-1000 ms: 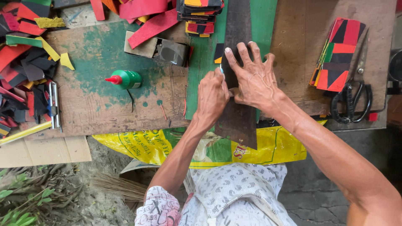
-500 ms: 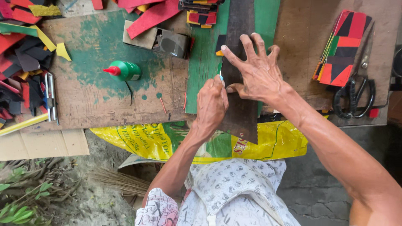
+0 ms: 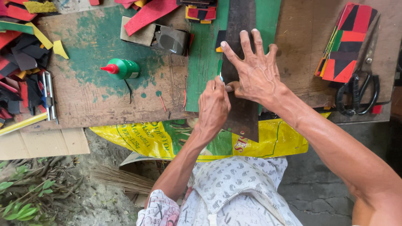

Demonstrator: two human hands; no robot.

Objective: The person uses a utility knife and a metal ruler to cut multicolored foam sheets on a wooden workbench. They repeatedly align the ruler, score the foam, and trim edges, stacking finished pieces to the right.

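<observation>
A long dark strip (image 3: 243, 113) lies lengthwise on the green board (image 3: 201, 62), overhanging its near edge.

Worn wooden worktop (image 3: 96, 100) smeared with green paint, cracked grey concrete floor (image 3: 318, 188), bare dirt with leafy weeds (image 3: 25, 196), daylight.

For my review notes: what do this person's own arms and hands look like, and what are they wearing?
Both hands are bare: the left hand and the right hand carry no gloves, rings or watch that I can see. Both forearms are bare and lean, with raised veins and tendons on the right one. A short sleeve in white fabric with a dark and pinkish print covers the left upper arm, matching the patterned white garment below.
</observation>
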